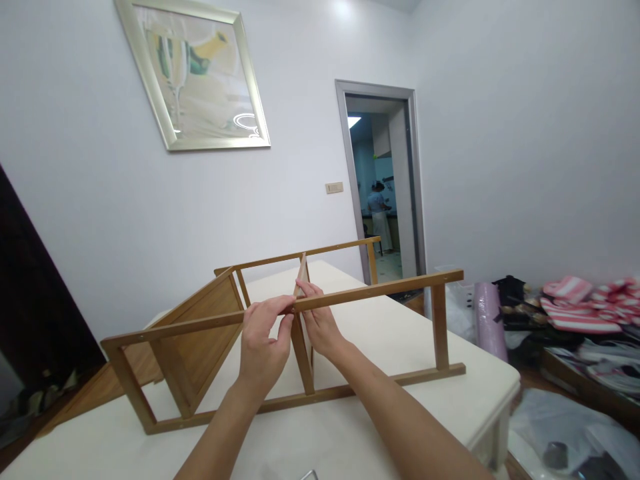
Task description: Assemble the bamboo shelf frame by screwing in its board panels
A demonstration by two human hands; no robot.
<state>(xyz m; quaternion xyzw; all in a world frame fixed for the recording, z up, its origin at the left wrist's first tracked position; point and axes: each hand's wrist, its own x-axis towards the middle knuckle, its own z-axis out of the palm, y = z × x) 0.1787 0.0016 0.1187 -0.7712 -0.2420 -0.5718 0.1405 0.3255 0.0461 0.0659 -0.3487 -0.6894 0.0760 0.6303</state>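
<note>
A wooden shelf frame [385, 289] lies on its side on the white table [375, 333], with slim rails and crosspieces. Across its middle stands a thin wooden panel [302, 270], seen nearly edge-on. My left hand [265, 333] is at the upper near rail, its thumb and forefinger pinched close to where the panel meets it. Whatever is between those fingertips is too small to make out. Passing behind the same rail, my right hand [320, 323] has its fingers closed against the middle panel. A wider slatted wooden panel [215, 333] is set in the frame's left part.
At the table's near edge lies a bent metal piece [310, 475], partly cut off. Right of the table are a purple roll [489, 320], striped cloth [585, 310] and plastic bags [575, 427]. Beyond the doorway [417, 200] a person [379, 207] stands.
</note>
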